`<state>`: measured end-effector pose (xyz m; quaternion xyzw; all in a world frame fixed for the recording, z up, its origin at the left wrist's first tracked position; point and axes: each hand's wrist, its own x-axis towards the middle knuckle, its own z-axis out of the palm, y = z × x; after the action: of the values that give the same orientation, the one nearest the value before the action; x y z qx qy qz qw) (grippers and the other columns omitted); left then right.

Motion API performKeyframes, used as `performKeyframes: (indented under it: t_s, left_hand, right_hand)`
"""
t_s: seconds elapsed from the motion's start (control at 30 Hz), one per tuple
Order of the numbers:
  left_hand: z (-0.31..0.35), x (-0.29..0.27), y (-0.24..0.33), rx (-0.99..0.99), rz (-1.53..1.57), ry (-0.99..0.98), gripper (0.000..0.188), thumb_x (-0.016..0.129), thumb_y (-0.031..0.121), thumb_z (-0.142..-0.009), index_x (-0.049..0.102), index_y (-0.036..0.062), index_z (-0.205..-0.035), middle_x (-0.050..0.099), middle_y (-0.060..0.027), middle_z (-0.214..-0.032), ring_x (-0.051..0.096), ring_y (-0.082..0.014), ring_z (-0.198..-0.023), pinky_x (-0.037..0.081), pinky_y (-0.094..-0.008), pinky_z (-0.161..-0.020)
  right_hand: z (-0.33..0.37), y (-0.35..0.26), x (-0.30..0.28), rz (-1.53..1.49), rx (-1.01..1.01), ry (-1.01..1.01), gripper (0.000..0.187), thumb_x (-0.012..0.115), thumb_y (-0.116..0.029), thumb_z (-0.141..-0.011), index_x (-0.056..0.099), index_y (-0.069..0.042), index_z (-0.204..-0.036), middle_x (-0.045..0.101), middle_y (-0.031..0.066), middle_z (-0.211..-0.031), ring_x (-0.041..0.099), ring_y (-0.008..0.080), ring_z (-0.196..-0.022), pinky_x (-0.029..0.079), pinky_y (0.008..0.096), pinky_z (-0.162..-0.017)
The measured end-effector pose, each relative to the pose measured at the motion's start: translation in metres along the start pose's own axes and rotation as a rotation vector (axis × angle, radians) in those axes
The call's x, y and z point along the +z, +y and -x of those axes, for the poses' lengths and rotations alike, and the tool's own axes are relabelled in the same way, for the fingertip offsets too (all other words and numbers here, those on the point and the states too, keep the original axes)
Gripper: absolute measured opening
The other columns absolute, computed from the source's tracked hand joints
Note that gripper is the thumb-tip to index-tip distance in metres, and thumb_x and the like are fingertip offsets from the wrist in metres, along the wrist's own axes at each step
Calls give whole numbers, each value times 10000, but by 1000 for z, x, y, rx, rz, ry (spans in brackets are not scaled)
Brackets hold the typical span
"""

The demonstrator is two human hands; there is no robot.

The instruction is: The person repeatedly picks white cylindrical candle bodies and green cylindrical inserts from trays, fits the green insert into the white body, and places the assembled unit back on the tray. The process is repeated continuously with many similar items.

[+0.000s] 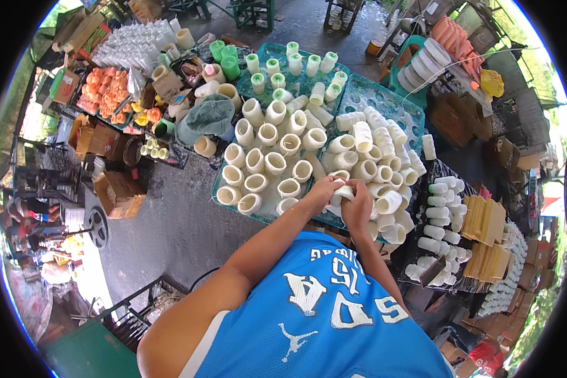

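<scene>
Head view: your left hand (322, 193) and right hand (360, 204), fingers nearly closed, are pinching a rounded white waxy-looking piece (342, 194), probably steadying it.

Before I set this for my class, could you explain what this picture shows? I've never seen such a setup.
There is no machine: a person works with two bare hands. The picture comes from a wide camera on the person's head, looking down, so straight edges bend near the rim. The left hand and right hand hold a small white piece, partly hidden by the fingers. Beyond them, blue-green trays bear hollow whitish cylinders, many upright on the left, others heaped on the right. Some green-topped cylinders stand farther back.
</scene>
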<state>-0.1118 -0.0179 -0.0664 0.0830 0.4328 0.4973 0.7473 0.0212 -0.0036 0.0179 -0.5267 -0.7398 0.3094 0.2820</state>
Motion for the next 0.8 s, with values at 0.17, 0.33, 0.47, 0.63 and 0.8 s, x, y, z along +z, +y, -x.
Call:
performKeyframes:
  t_s: [0.17, 0.33, 0.47, 0.63, 0.8]
  left_hand:
    - [-12, 5, -21, -7, -78, 130, 314, 649, 199, -1083, 610, 56, -1360, 728, -101, -1145, 713, -192, -973, 595, -363, -833]
    - [-7, -4, 1, 14, -38, 221, 415, 689, 314, -1074, 572, 45, -1368, 694, -79, -1131, 702, -181, -959, 598, -362, -806]
    - [-9, 5, -16, 0, 74, 103, 510, 750, 322, -1032, 535, 42, -1400, 684, -82, -1143, 707, -181, -975, 604, -370, -800]
    - [-8, 27, -18, -40, 87, 195, 606, 822, 298, -962, 502, 54, -1416, 678, -111, -1198, 719, -206, -1012, 612, -387, -825]
    - [6, 44, -17, -91, 182, 152, 424, 786, 389, -978, 636, 129, -1277, 717, -30, -1096, 734, -167, -994, 611, -349, -812]
  right_hand:
    - [10, 11, -19, 242, -309, -113, 339, 712, -13, -817, 699, -39, -1155, 749, 166, -1066, 701, 397, -979, 535, 501, -830]
    - [32, 19, -24, -42, -120, -293, 412, 757, -93, -894, 639, -16, -1281, 731, 112, -1028, 684, 269, -949, 541, 417, -813]
    - [21, 34, -18, -254, 81, -292, 383, 804, -171, -913, 604, 0, -1192, 695, 65, -891, 634, 231, -794, 521, 381, -747]
    - [4, 30, -29, -102, 27, -313, 239, 785, -72, -860, 592, -29, -994, 649, 117, -790, 589, 255, -676, 491, 378, -666]
    - [-1, 20, -19, 295, -189, -62, 182, 735, -32, -767, 604, -81, -884, 659, 172, -764, 652, 363, -693, 469, 444, -653]
